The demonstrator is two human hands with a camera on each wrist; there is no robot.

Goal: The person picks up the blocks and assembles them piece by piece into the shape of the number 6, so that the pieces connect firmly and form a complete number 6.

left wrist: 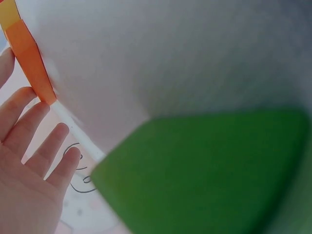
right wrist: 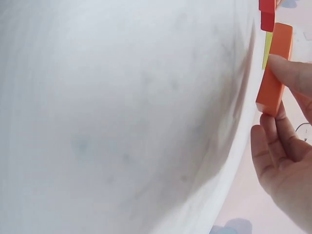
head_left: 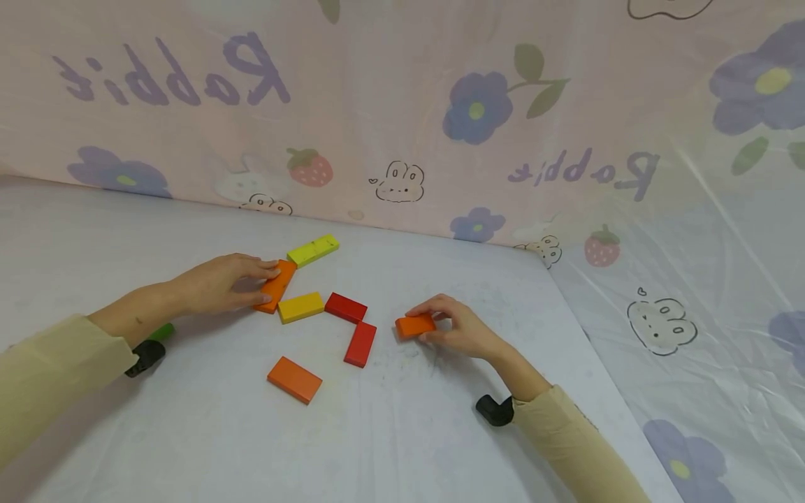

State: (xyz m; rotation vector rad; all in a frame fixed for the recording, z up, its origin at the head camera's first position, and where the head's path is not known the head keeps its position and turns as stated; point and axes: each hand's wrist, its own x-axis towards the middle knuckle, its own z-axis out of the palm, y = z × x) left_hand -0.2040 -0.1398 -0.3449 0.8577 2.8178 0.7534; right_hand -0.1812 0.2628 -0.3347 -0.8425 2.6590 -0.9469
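At the left, my left hand (head_left: 216, 283) has its thumb and fingertips on an orange block (head_left: 277, 288) lying flat. The left wrist view shows that hand's (left wrist: 36, 156) thumb and index finger against the block (left wrist: 31, 61), its other fingers spread. My right hand (head_left: 462, 327) pinches a second orange block (head_left: 415, 325) by thumb and fingers, right of the red blocks. In the right wrist view the thumb lies across this block (right wrist: 276, 80). A yellow block (head_left: 301, 307), a red block (head_left: 346, 307) and another red block (head_left: 360, 344) form a bent row from the left orange one.
A yellow-green block (head_left: 313, 250) lies behind the left orange block. Nearer to me is a loose orange block (head_left: 294, 380). A green block (head_left: 162, 332) is partly hidden by the left wrist. The white tabletop (head_left: 402, 447) meets a printed curtain (head_left: 377, 105) at the back and right.
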